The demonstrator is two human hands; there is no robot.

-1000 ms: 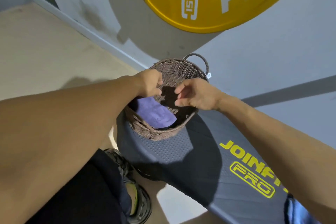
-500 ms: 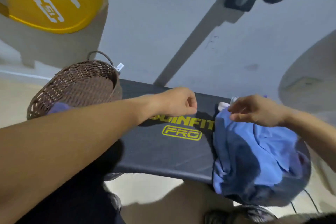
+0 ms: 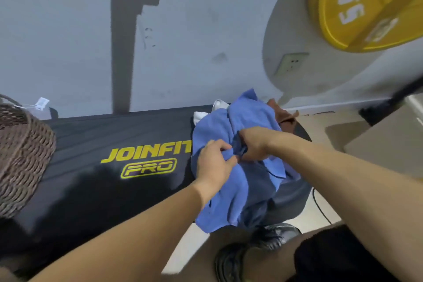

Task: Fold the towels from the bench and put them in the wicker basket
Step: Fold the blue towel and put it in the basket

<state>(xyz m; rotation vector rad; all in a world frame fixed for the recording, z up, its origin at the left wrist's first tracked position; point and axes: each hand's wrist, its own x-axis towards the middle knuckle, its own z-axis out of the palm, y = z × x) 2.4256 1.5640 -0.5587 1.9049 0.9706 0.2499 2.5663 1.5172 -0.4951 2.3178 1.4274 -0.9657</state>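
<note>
Towels lie heaped at the right end of the black bench (image 3: 96,144): we see a blue towel (image 3: 249,119) on top, with a white one (image 3: 219,105) and a brown one (image 3: 283,112) mostly hidden beneath it. Our left hand (image 3: 212,162) and right hand (image 3: 254,142) both pinch blue folds, fingers curled into the cloth. At the left edge the wicker basket (image 3: 23,155) is cut off, its inside unseen. A yellow weight plate (image 3: 366,2) hangs on the wall, upper right.

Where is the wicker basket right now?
In the head view, the wicker basket sits at the far left, on the bench end opposite the blue towel.
</note>
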